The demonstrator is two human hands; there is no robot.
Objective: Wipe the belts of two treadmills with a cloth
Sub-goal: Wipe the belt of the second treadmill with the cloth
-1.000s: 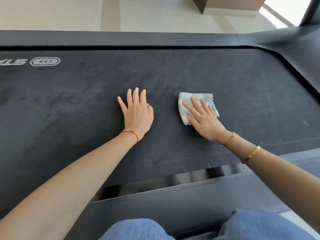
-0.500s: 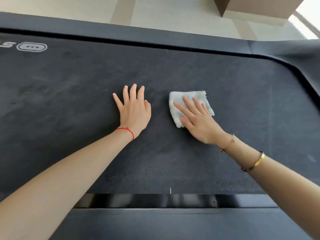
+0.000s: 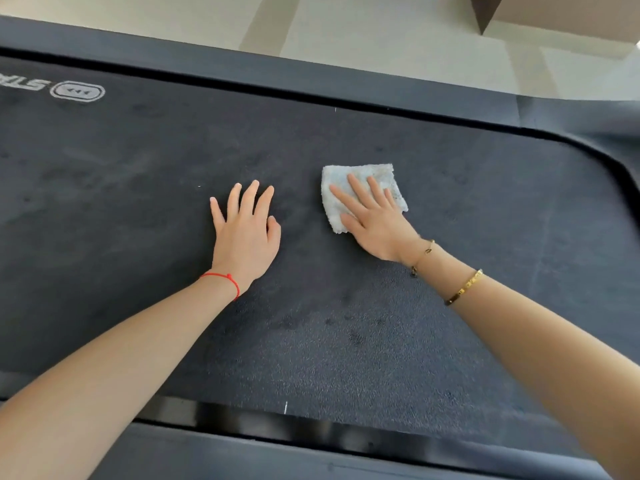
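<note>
Two hands lay flat on the belt when we took this note. Our right hand pressed the cloth down with straight, spread fingers; nothing was curled round it, so the cloth was held only by pressure against the belt, which we judged suited a sliding wipe better than a pinch would. The cloth was folded into a small pad, pale blue-white, lying on the belt toward its right half, well short of the far rail. Our left hand rested beside it, apart from the cloth, fingers straight and a little fanned, holding nothing; we took it for a prop carrying our weight as we leaned over the deck.

The belt surface looked mottled, with dull smears to the left near the printed logo and darker specks in the near part. We judged that much of this belt remained to be wiped. The second treadmill was not in view.

The near rail ran along the bottom edge, and a pale tiled floor and a box showed beyond the machine.
</note>
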